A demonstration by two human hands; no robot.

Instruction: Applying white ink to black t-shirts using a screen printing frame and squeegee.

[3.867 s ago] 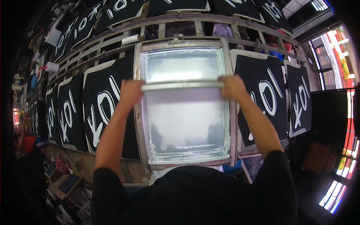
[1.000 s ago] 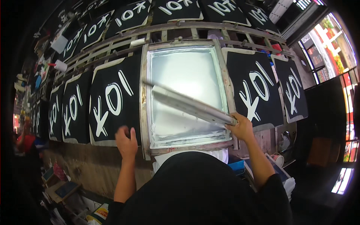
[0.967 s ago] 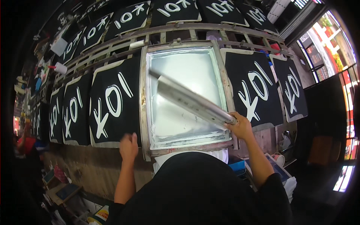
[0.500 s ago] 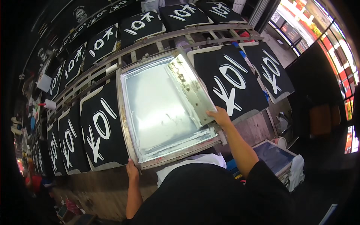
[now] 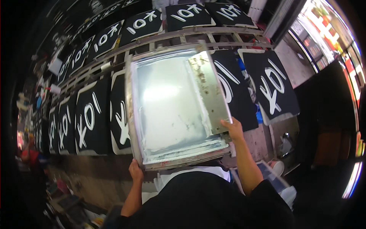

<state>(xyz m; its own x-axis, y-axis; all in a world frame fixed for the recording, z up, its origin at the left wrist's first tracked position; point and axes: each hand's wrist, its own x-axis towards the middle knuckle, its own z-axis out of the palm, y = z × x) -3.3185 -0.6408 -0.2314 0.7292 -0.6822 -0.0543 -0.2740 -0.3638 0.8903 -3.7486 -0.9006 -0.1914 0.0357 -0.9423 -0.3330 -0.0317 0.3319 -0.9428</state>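
Observation:
A screen-printing frame (image 5: pixel 167 110) with a pale mesh and a wooden border is between my two hands, overlapping black printed shirts on both sides. My left hand (image 5: pixel 136 171) is closed on its near left corner. On the right side of the mesh lies a wide, flat squeegee (image 5: pixel 207 91) with dark stains and white ink along its left edge. My right hand (image 5: pixel 233 129) grips the near right end of the squeegee, fingers bent around it; whether it also holds the frame's border is hidden. White ink is smeared along the near edge of the mesh.
Black shirts with white lettering, such as this one (image 5: pixel 89 118), lie on boards left and right. A metal rail (image 5: pixel 160 41) runs behind, with a far row of printed shirts (image 5: pixel 190 14). At near right are another screen (image 5: pixel 268 175) and a white tub (image 5: pixel 277 167).
The screen has moved rightward with both hands and the squeegee. A printed shirt now shows partly at its left, and it covers more of the shirt on its right. The view has shifted too.

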